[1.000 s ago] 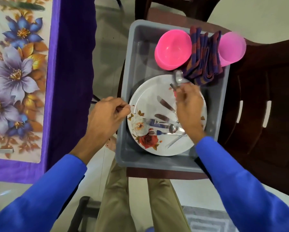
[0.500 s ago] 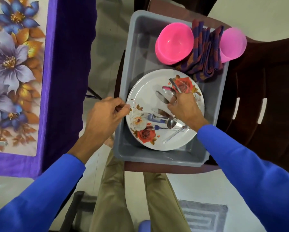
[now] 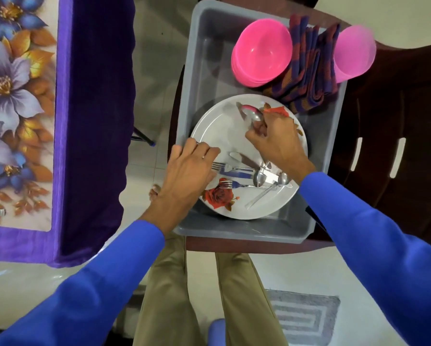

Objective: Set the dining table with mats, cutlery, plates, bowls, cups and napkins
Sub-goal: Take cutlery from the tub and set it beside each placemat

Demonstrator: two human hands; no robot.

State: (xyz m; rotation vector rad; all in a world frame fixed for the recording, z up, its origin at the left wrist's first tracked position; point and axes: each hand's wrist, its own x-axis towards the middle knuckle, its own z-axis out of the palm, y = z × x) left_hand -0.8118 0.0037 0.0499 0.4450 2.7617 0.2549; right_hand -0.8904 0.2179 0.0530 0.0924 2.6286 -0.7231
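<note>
A grey tub stands on a dark brown chair. In it lies a white plate with red roses, bearing forks, a knife and spoons. My right hand hovers over the plate's far half and pinches a spoon, bowl pointing away. Reaching over the plate's left rim, my left hand has relaxed fingers whose tips are at the fork tines. Stacked pink bowls, folded striped napkins and a pink cup fill the tub's far end.
The dining table at the left wears a purple cloth and a floral mat. The brown chair extends right of the tub. My legs and a grey floor rug are below.
My left hand left the tub's left rim and slid right onto the plate, up to the forks. My right hand moved the spoon about over the plate's far half.
</note>
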